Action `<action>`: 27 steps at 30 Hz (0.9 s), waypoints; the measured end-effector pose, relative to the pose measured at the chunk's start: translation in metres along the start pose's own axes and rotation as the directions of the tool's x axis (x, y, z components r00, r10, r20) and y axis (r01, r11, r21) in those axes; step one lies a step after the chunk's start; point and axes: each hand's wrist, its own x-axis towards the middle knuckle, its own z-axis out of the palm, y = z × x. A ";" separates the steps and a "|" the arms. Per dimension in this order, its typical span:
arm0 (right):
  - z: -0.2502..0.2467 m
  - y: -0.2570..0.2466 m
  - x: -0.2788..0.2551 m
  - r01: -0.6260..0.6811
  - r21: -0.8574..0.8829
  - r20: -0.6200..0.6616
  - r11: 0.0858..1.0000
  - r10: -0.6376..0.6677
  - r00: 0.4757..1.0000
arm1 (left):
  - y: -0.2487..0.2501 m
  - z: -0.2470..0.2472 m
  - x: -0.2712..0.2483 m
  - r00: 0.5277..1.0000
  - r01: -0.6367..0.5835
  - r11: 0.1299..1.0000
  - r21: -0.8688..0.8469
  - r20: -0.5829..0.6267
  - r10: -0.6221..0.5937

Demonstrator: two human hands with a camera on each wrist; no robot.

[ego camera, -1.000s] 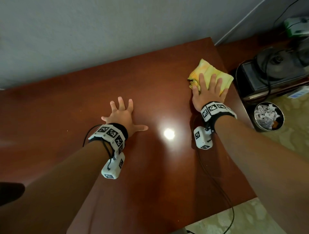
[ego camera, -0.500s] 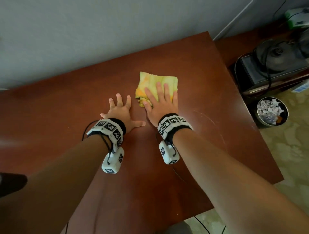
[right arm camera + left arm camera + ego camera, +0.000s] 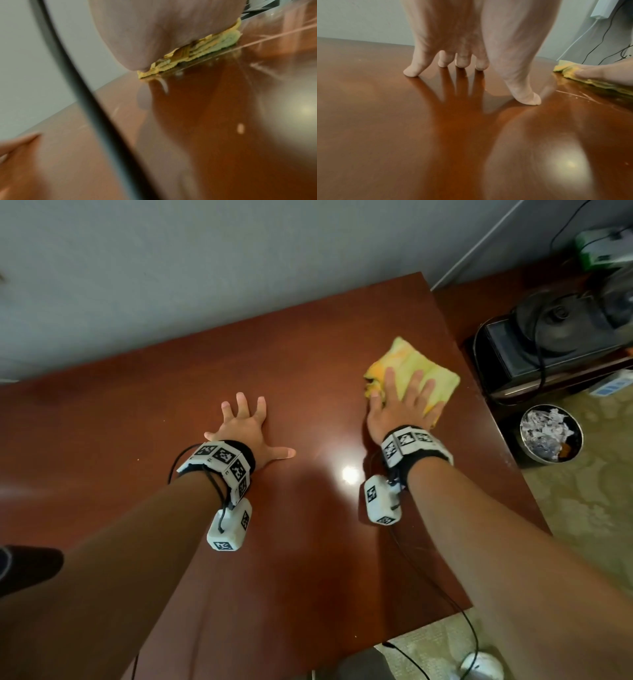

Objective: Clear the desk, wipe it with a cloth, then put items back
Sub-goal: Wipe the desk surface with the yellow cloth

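A folded yellow cloth (image 3: 416,364) lies on the reddish-brown desk (image 3: 308,354) near its right edge. My right hand (image 3: 399,398) presses flat on the cloth with straight fingers; in the right wrist view the palm covers most of the cloth (image 3: 202,54). My left hand (image 3: 245,426) rests spread on the bare desk at mid-table, fingertips (image 3: 410,71) touching the wood. In the left wrist view the cloth (image 3: 568,71) shows at the far right under the right hand's fingers.
To the right of the desk stands a dark device (image 3: 548,344) with cables on a lower surface. A metal bowl (image 3: 549,433) with crumpled scraps sits on the floor. A grey wall runs behind the desk. A white object (image 3: 481,666) lies below the desk's front edge.
My right hand has slid the cloth from the middle of the desk back to the right side. The left hand has stayed planted in place.
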 end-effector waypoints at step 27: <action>0.005 0.056 -0.032 -0.041 -0.071 0.001 0.997 0.041 0.999 | -0.003 0.003 0.001 1.000 -0.030 1.000 0.007 -0.001 0.030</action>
